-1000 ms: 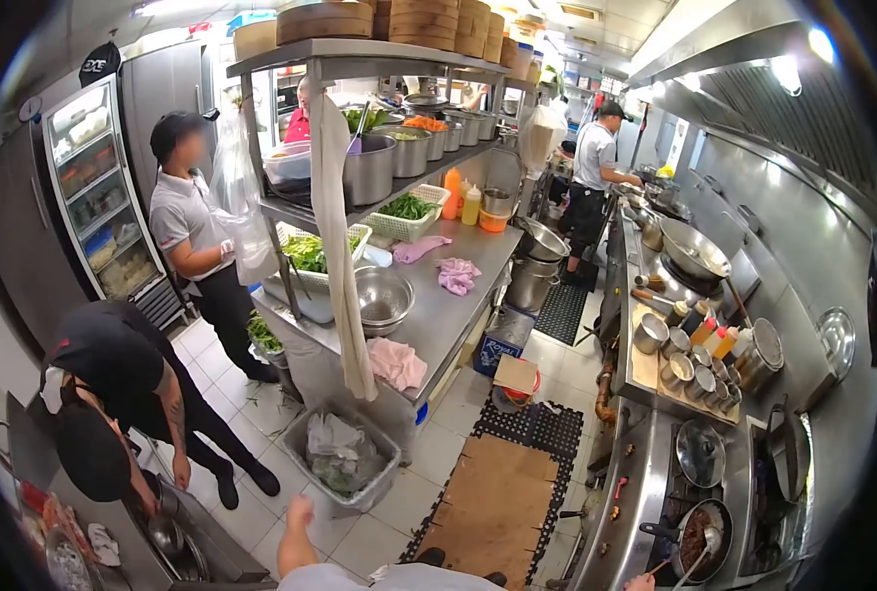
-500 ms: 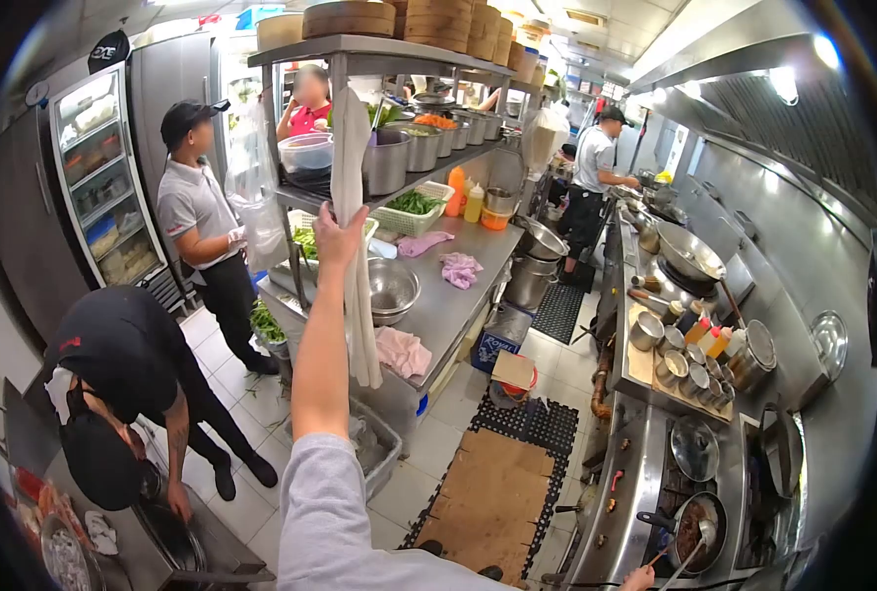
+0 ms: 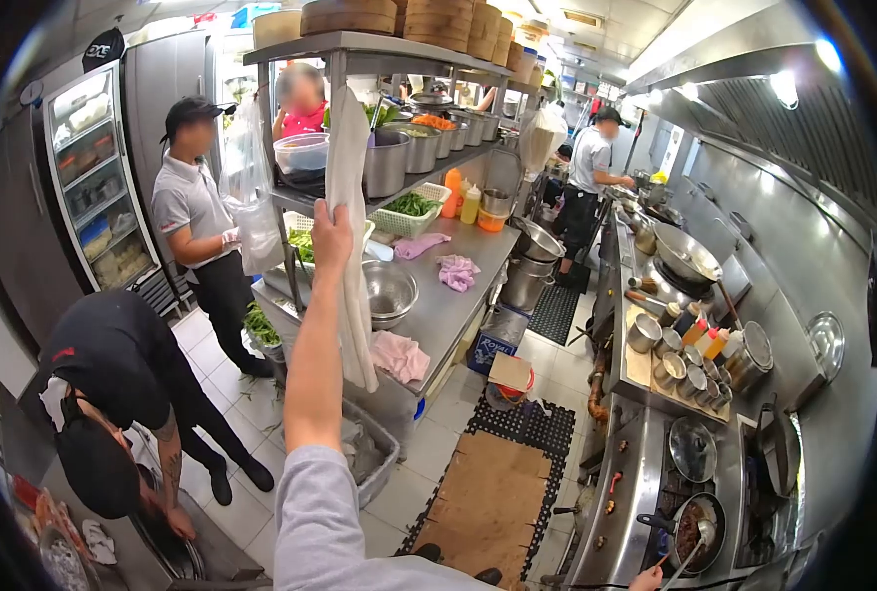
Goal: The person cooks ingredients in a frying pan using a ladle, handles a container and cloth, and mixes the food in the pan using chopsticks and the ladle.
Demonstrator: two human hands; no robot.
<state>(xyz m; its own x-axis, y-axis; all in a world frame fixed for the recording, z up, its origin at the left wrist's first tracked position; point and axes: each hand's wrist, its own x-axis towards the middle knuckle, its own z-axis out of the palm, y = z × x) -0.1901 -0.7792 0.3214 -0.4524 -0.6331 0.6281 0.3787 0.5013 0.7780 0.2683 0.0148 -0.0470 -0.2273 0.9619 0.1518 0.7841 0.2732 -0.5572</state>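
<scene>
1. Our left hand [image 3: 332, 236] is raised at the long white cloth [image 3: 353, 325], fingers partly curled against its left edge around mid-length; we can't tell whether it's gripping or just touching.
2. The cloth hangs by the shelf post [image 3: 337, 71], long axis roughly vertical, lower end near the pink rag [image 3: 400, 356] on the desk [image 3: 440, 317]; left's clearly the nearer of our hands.
3. Our right hand [image 3: 645, 579] is well apart, beside the frying pan [image 3: 717, 517]; it's cut off, so we can't tell its grip.
</scene>
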